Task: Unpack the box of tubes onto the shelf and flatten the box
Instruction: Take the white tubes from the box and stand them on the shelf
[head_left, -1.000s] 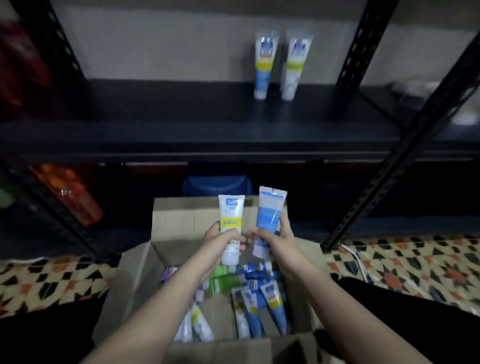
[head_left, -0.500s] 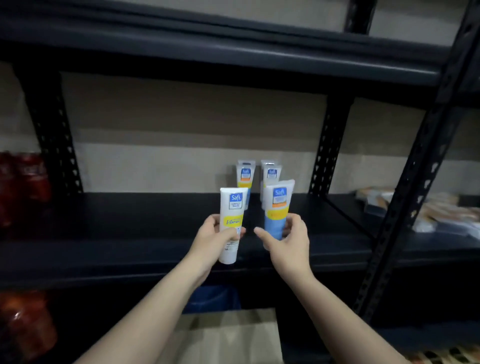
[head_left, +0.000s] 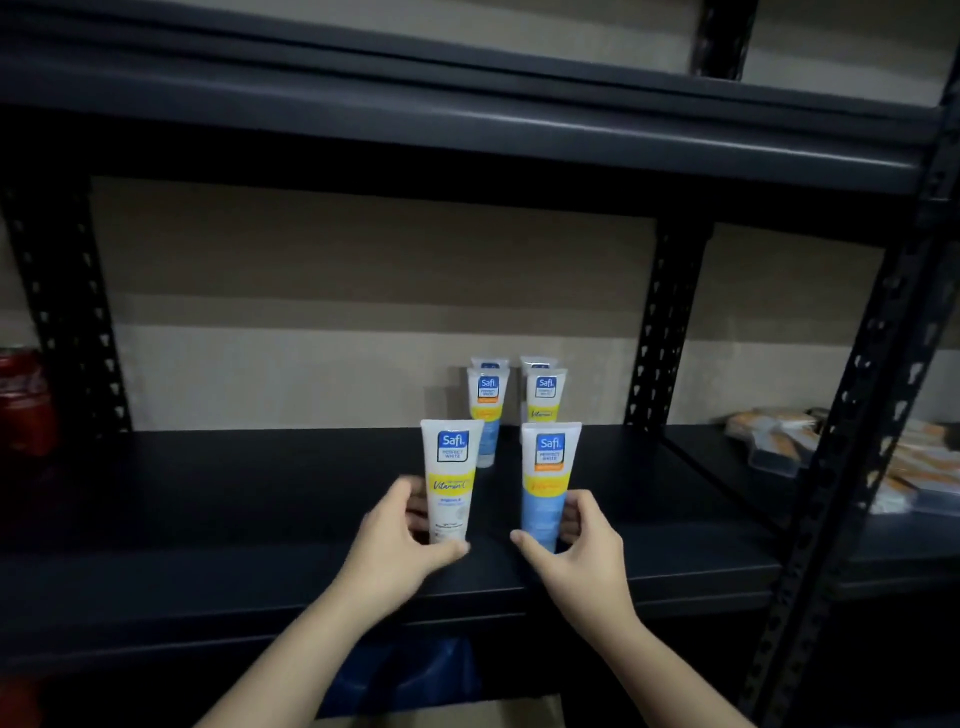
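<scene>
My left hand (head_left: 402, 540) grips a white-and-yellow tube (head_left: 450, 475) near its base, standing it cap-down on the black shelf (head_left: 234, 519). My right hand (head_left: 576, 545) holds a blue-and-yellow tube (head_left: 548, 478) the same way, a little to the right. Behind them several more tubes stand upright in two short rows, the left row (head_left: 487, 410) and the right row (head_left: 544, 400), against the back wall. A strip of the cardboard box (head_left: 519, 714) shows at the bottom edge; its inside is out of sight.
Red cans (head_left: 23, 395) stand at the shelf's far left. Flat packets (head_left: 831, 452) lie on the neighbouring shelf to the right, past a perforated black upright (head_left: 852, 431). Another shelf board (head_left: 467, 124) hangs overhead. A blue object (head_left: 410, 670) sits below the shelf.
My view rose from the box to the shelf. Both hands carried their tubes up and forward and lowered them onto the shelf in front of the standing tubes.
</scene>
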